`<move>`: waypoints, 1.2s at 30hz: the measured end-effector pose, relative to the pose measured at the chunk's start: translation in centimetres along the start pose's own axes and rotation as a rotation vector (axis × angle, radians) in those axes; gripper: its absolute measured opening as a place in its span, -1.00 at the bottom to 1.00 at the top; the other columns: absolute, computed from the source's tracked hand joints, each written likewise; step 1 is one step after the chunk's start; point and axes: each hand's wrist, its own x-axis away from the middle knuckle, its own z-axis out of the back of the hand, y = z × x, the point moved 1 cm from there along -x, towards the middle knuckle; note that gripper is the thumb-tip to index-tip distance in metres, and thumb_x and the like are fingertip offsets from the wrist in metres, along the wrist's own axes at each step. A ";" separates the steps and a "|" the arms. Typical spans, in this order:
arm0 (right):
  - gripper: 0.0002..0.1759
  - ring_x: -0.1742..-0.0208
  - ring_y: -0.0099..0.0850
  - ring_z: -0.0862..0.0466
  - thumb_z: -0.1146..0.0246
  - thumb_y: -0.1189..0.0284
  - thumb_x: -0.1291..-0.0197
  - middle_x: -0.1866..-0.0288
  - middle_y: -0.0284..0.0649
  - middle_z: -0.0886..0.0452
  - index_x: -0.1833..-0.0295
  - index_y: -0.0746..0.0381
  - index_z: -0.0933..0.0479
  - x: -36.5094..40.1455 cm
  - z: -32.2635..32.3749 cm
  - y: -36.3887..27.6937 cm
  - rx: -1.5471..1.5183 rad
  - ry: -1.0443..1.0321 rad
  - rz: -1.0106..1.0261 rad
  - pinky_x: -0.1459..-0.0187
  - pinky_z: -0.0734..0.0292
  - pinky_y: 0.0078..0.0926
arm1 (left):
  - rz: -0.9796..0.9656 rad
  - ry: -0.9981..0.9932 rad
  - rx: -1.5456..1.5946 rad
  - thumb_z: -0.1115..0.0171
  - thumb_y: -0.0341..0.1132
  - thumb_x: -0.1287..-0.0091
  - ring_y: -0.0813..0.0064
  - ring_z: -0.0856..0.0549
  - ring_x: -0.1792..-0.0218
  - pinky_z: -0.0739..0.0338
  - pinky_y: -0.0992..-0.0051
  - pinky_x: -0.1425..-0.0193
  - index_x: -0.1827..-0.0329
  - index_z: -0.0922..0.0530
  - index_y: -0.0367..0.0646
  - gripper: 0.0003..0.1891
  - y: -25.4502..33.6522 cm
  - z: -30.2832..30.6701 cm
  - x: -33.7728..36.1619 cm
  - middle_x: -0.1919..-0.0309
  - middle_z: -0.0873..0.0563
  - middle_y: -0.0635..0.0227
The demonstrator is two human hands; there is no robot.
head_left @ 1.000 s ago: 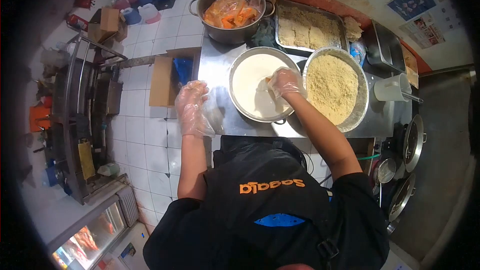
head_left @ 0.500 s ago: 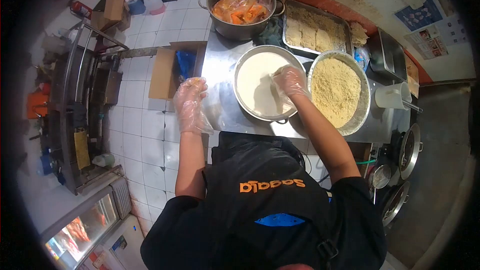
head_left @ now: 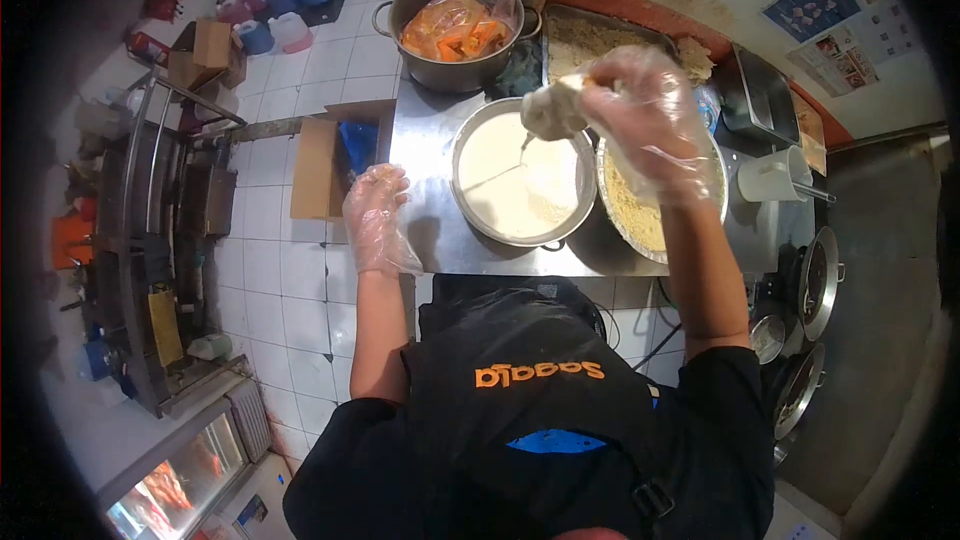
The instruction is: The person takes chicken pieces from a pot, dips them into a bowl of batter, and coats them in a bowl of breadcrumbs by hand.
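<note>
My right hand (head_left: 645, 115), in a clear plastic glove, is closed on a batter-coated piece of food (head_left: 553, 112). It is raised over the gap between two pans, and a drip falls from the piece. Below it stands a round metal pan of white batter (head_left: 456, 165), its surface rippled at the right. Beside that pan, partly hidden under my right hand and forearm, is a round pan of yellowish crumbs (head_left: 632, 202). My left hand (head_left: 376, 208), gloved too, hovers by the table's left edge with its fingers curled in; nothing shows in them.
A large pot (head_left: 452, 68) holding plastic-wrapped orange food stands at the back left. Behind my right hand lies a tray of crumbed pieces (head_left: 570, 32). To the right are a metal container (head_left: 757, 105) and a white jug (head_left: 765, 180). A cardboard box (head_left: 312, 172) sits left of the table.
My right hand has lifted out of the batter, up and to the right, bringing a coated, dripping piece with it. My left hand has stayed nearly in place.
</note>
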 end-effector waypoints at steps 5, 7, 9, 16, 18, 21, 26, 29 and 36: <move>-0.74 0.36 -0.38 -0.65 -0.37 0.33 0.02 0.43 -0.07 -0.65 0.39 0.35 -0.67 1.1 -0.5 -0.6 -0.029 0.010 -0.031 0.28 -0.54 -0.42 | -0.014 0.031 -0.016 -0.30 -0.46 -0.28 0.59 -0.67 0.31 -0.54 0.62 0.27 0.10 -0.57 -0.20 -0.84 -0.1 0.9 -0.3 0.26 -0.71 0.34; -0.71 0.41 -0.33 -0.65 -0.38 0.28 0.06 0.43 -0.04 -0.66 0.39 0.33 -0.67 2.3 -4.0 1.5 -0.072 -0.135 -0.188 0.28 -0.53 -0.40 | -0.015 0.084 -0.025 -0.30 -0.46 -0.28 0.59 -0.67 0.33 -0.54 0.62 0.28 0.08 -0.56 -0.23 -0.82 -0.4 1.5 -0.5 0.27 -0.71 0.33; -0.69 0.41 -0.35 -0.66 -0.36 0.25 0.08 0.43 -0.06 -0.66 0.39 0.32 -0.67 4.0 -9.0 5.7 -0.092 -0.154 -0.265 0.28 -0.53 -0.41 | -0.011 0.096 -0.018 -0.29 -0.46 -0.28 0.59 -0.67 0.32 -0.54 0.62 0.28 0.06 -0.56 -0.23 -0.81 -0.5 1.8 -0.5 0.26 -0.71 0.33; -0.66 0.32 -0.29 -0.69 -0.31 0.26 0.08 0.33 -0.04 -0.69 0.29 0.32 -0.66 5.3 -10.8 7.6 -0.134 -0.234 -0.478 0.20 -0.57 -0.39 | -0.009 0.086 -0.017 -0.27 -0.45 -0.30 0.58 -0.67 0.31 -0.55 0.63 0.26 0.04 -0.56 -0.24 -0.80 -0.4 2.0 -0.3 0.24 -0.71 0.32; -0.66 0.30 -0.29 -0.69 -0.31 0.26 0.08 0.32 -0.04 -0.69 0.29 0.32 -0.66 5.3 -10.8 8.0 -0.107 -0.223 -0.458 0.19 -0.57 -0.39 | -0.012 0.078 -0.024 -0.28 -0.44 -0.29 0.59 -0.67 0.31 -0.55 0.63 0.26 0.05 -0.56 -0.24 -0.80 -0.4 1.8 -0.4 0.24 -0.71 0.32; -0.66 0.28 -0.29 -0.69 -0.30 0.27 0.08 0.32 -0.04 -0.69 0.28 0.32 -0.66 5.8 -11.2 9.0 -0.078 -0.187 -0.415 0.18 -0.57 -0.39 | -0.014 0.066 -0.040 -0.30 -0.43 -0.28 0.59 -0.66 0.30 -0.54 0.63 0.26 0.06 -0.56 -0.23 -0.80 -0.6 1.5 -0.3 0.24 -0.70 0.33; -0.68 0.25 -0.28 -0.69 -0.29 0.28 0.08 0.32 -0.04 -0.68 0.28 0.31 -0.66 5.5 -10.3 9.5 -0.056 -0.141 -0.399 0.18 -0.55 -0.38 | -0.032 0.049 -0.059 -0.31 -0.41 -0.28 0.59 -0.66 0.29 -0.53 0.64 0.24 0.09 -0.58 -0.22 -0.81 -0.5 0.2 0.1 0.25 -0.70 0.35; -0.72 0.30 -0.33 -0.68 -0.28 0.32 0.04 0.36 -0.10 -0.69 0.29 0.32 -0.66 5.2 -9.0 9.8 -0.034 -0.147 -0.467 0.20 -0.55 -0.42 | -0.023 0.013 -0.091 -0.32 -0.42 -0.26 0.59 -0.66 0.29 -0.53 0.64 0.24 0.12 -0.59 -0.21 -0.84 -0.7 -0.4 0.1 0.25 -0.70 0.36; -0.67 0.34 -0.43 -0.70 -0.27 0.26 -0.01 0.37 -0.08 -0.73 0.24 0.31 -0.69 5.7 -3.1 18.3 -0.295 0.076 -0.588 0.22 -0.53 -0.48 | 0.016 -0.010 -0.157 -0.35 -0.43 -0.23 0.63 -0.62 0.38 -0.51 0.63 0.27 0.19 -0.62 -0.20 -0.87 -2.5 -3.9 0.8 0.33 -0.69 0.37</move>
